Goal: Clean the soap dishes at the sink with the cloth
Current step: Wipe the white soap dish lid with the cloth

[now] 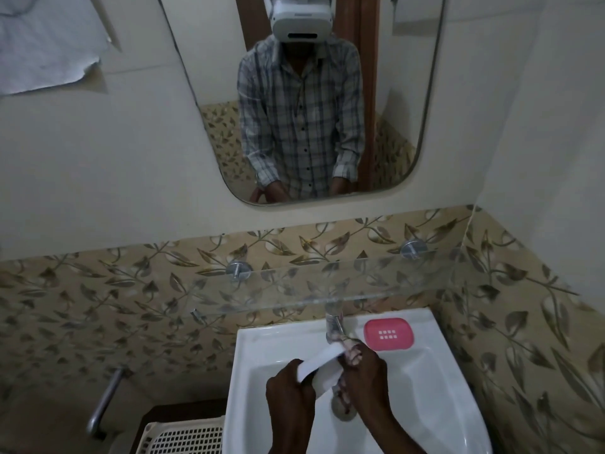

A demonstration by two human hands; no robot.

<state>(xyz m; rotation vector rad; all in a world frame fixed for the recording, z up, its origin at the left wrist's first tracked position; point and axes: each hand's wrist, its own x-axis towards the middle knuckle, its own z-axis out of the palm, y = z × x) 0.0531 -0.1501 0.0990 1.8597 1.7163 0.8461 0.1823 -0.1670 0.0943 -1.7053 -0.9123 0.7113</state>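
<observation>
White soap dish (322, 365) is up over the basin, tilted, my left hand (289, 388) wrapped round its near end. My right hand (363, 371) bunches the patterned cloth (350, 352) against the far end, fingers curled shut on it. Best to rub along the rim, dish kept low over the sink (262, 355). Tap (334, 326) sits just behind, glass shelf (327, 283) overhead. Pink soap dish (389, 334) waits on the ledge, apart.

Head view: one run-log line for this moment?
left hand: holds white plastic soap dish | right hand: patterned cloth against dish | pink rectangular soap dish: on white sink ledge
</observation>
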